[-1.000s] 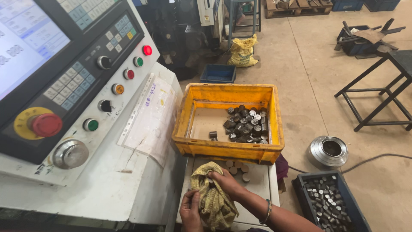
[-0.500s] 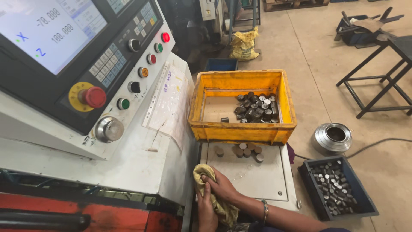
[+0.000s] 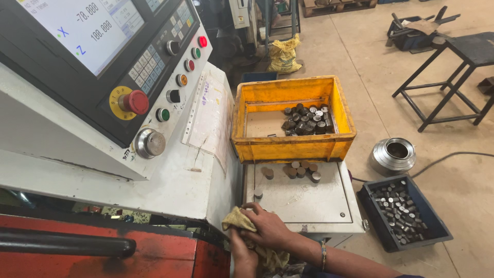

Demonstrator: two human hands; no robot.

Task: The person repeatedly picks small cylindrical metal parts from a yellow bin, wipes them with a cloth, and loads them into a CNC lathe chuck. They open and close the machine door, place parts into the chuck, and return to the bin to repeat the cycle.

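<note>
Both my hands are wrapped in a crumpled yellowish rag (image 3: 235, 219) at the front left corner of a white cabinet top (image 3: 303, 201). My right hand (image 3: 268, 229), with a bracelet on its wrist, lies over the rag with its fingers curled into it. Just below it, my left hand (image 3: 242, 255) grips the same rag from underneath. Several small round metal parts (image 3: 298, 170) stand on the far side of the cabinet top, a hand's length beyond my fingers.
A yellow crate (image 3: 292, 146) holding dark metal parts sits behind the cabinet top. The machine's control panel (image 3: 154, 77), with a red stop button (image 3: 137, 101), is at the left. On the floor at the right are a black bin of parts (image 3: 404, 213), a metal ring (image 3: 393, 154) and a black stool frame (image 3: 447, 82).
My hands and the rag have shifted toward the cabinet's front left corner, next to the machine. The view has tilted up and left, showing more of the control panel.
</note>
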